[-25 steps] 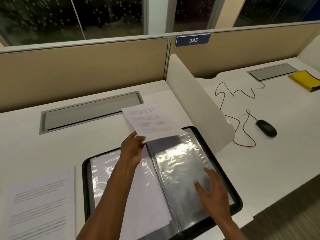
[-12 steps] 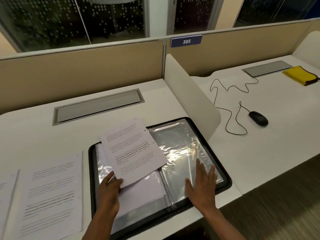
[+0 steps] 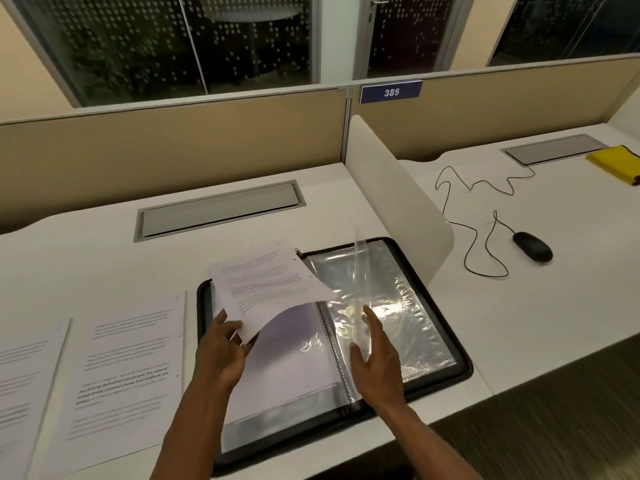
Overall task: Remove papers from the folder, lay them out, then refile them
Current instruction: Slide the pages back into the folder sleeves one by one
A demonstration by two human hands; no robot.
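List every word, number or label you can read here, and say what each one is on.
"385": white digits on the blue sign fixed to the top of the partition.
Held sheet in the left hand: lines of print, too blurred to read.
Two sheets lying on the desk, nearer sheet and edge sheet: print, some of it bold, too blurred to read.
Nothing else legible.
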